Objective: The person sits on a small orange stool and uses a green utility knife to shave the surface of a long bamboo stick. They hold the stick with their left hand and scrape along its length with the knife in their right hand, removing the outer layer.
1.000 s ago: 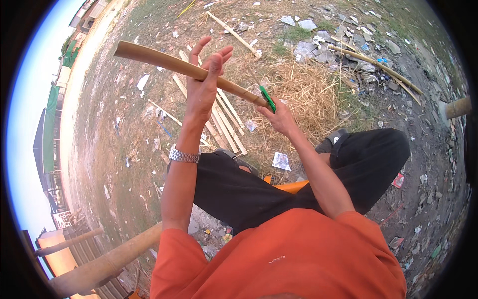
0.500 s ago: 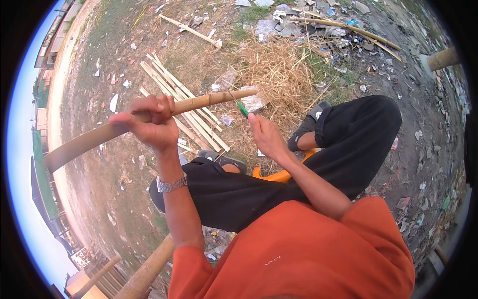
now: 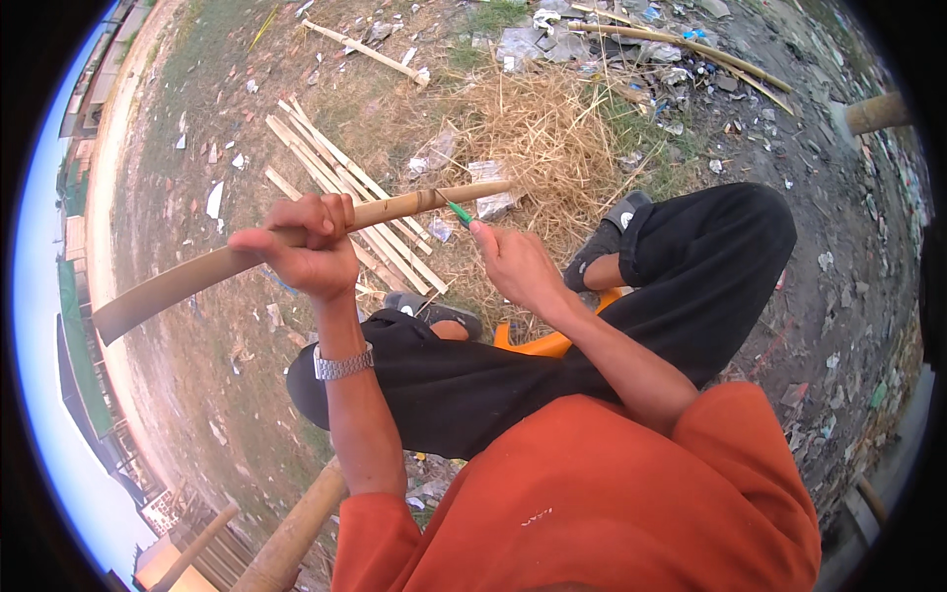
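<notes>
A long split bamboo piece (image 3: pixel 395 206) slants across in front of me, its broad end at the left and its narrow end over the straw. My left hand (image 3: pixel 308 242), with a metal watch on the wrist, is wrapped round it near the middle. In my right hand (image 3: pixel 518 266) is a small green-handled knife (image 3: pixel 460 212), closed in the fingers. Its thin tip meets the bamboo close to a dark node; how deep the edge sits is too small to tell.
Several pale bamboo strips (image 3: pixel 340 170) lie on the ground beyond my left hand. A heap of straw shavings (image 3: pixel 552 118) spreads in front of my feet. Under my legs shows an orange stool (image 3: pixel 533 340). Thick bamboo poles (image 3: pixel 291 528) stand at the lower left; litter covers the right side.
The knife and my right hand have shifted left along the bamboo, from nearer its narrow end to the dark node. My left hand keeps its grip, with the bamboo nearly in place.
</notes>
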`<state>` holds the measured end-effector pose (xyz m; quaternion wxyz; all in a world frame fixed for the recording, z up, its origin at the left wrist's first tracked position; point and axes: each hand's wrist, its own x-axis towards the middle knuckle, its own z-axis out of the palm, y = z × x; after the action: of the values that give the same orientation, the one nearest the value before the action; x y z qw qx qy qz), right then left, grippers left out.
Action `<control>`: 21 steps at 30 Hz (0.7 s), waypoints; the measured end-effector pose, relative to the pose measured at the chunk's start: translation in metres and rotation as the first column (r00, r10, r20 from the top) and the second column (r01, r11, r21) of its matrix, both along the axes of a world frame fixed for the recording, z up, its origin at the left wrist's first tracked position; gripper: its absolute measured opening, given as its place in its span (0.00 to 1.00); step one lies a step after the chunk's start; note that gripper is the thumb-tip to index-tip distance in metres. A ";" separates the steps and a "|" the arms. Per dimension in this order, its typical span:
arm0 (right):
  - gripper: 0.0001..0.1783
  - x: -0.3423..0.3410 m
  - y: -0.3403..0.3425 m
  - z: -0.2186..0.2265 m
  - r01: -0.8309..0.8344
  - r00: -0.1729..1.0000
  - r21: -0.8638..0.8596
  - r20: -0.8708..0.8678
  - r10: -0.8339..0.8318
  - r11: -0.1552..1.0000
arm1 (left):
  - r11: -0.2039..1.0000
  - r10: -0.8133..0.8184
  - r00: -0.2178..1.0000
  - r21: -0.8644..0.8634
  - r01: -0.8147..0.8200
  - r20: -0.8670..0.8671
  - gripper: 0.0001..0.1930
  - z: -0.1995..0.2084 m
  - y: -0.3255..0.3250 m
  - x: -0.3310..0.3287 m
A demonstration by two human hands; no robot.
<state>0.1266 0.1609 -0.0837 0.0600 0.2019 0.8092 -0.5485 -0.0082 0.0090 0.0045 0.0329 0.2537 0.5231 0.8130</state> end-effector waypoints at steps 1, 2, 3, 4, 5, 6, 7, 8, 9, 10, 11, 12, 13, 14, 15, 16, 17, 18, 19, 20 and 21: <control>0.30 0.001 -0.002 -0.007 0.016 1.000 0.033 -0.005 -0.016 0.999 | 1.000 0.005 1.000 -0.003 -0.005 -0.001 0.38 -0.001 -0.001 0.001; 0.30 0.003 -0.003 -0.020 0.039 0.999 0.068 -0.015 -0.038 0.997 | 1.000 0.004 1.000 -0.005 -0.004 -0.006 0.38 0.000 0.001 0.002; 0.30 0.006 -0.006 -0.028 0.057 0.998 0.097 -0.017 -0.056 0.994 | 1.000 0.007 1.000 -0.013 -0.007 -0.003 0.38 0.000 0.000 0.004; 0.31 0.008 -0.004 -0.034 0.044 0.998 0.080 0.043 -0.048 0.996 | 1.000 0.012 1.000 0.006 -0.013 0.019 0.38 -0.001 -0.001 0.004; 0.31 0.005 0.003 -0.035 0.026 0.995 0.063 0.097 -0.032 0.998 | 0.999 0.024 0.999 0.027 -0.025 0.036 0.38 -0.002 -0.002 0.004; 0.31 0.003 0.007 -0.034 0.008 0.988 0.046 0.151 -0.015 0.999 | 0.998 0.036 0.998 0.048 -0.039 0.054 0.38 -0.003 -0.003 0.004; 0.31 0.003 0.006 -0.031 0.001 0.996 0.041 0.093 -0.005 0.999 | 0.999 0.015 0.999 0.033 -0.016 0.037 0.38 -0.002 -0.003 0.002; 0.32 0.002 0.006 -0.016 -0.008 0.999 0.038 0.041 0.006 0.999 | 1.000 -0.005 1.000 0.019 0.004 0.026 0.38 -0.001 -0.004 0.002; 0.32 0.002 0.005 -0.008 -0.018 1.000 0.036 -0.011 0.019 0.999 | 1.000 -0.024 1.000 0.005 0.024 0.015 0.38 -0.001 -0.004 0.001; 0.33 0.003 0.004 -0.015 -0.011 0.999 0.053 0.041 0.009 0.999 | 1.000 -0.018 0.999 0.019 0.017 0.028 0.38 -0.003 -0.003 0.001; 0.33 0.002 0.003 -0.024 -0.005 0.996 0.071 0.088 -0.001 0.997 | 0.999 -0.011 0.999 0.031 0.010 0.037 0.38 -0.002 -0.002 0.000; 0.33 0.001 0.002 -0.031 -0.001 0.991 0.089 0.134 -0.011 0.996 | 0.999 -0.004 0.999 0.044 0.002 0.046 0.38 -0.001 -0.001 0.000; 0.33 0.001 0.006 -0.036 0.003 0.988 0.099 0.155 -0.019 0.995 | 0.999 -0.022 0.999 0.029 0.021 0.030 0.38 -0.001 0.000 -0.002; 0.33 -0.001 0.008 -0.035 0.001 0.984 0.102 0.175 -0.019 0.995 | 0.999 -0.034 0.999 0.007 0.034 0.015 0.37 -0.001 -0.003 -0.003; 0.33 -0.002 0.009 -0.033 -0.002 0.980 0.105 0.196 -0.019 0.995 | 0.999 -0.047 0.999 -0.017 0.047 0.002 0.37 0.000 -0.005 -0.004; 0.33 -0.003 0.011 -0.029 -0.005 0.978 0.068 0.208 -0.009 0.998 | 0.999 -0.038 0.999 -0.037 0.038 -0.018 0.37 0.002 -0.005 -0.004; 0.33 -0.003 0.009 -0.021 -0.016 0.985 0.063 0.172 0.005 0.998 | 0.999 -0.039 0.999 -0.039 0.038 -0.016 0.37 0.002 -0.004 -0.004; 0.33 -0.003 0.005 -0.016 -0.028 0.990 0.057 0.137 0.020 0.998 | 0.998 -0.040 0.999 -0.041 0.039 -0.015 0.37 0.001 -0.004 -0.004; 0.33 -0.003 0.002 -0.015 -0.038 0.994 0.051 0.102 0.033 0.998 | 0.998 -0.041 0.999 -0.043 0.041 -0.013 0.37 0.000 -0.005 -0.005; 0.34 -0.002 0.001 -0.027 -0.038 0.993 0.099 0.116 0.027 0.994 | 0.998 -0.045 0.999 -0.046 0.045 -0.009 0.38 -0.001 -0.006 -0.007; 0.35 -0.005 0.005 -0.037 -0.044 0.986 0.122 0.163 0.023 0.992 | 0.999 -0.024 1.000 -0.024 0.024 0.018 0.38 0.001 -0.006 -0.008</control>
<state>0.1217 0.1659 -0.1208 0.1218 0.2353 0.8379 -0.4772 -0.0163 0.0029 0.0053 0.0503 0.2525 0.5293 0.8085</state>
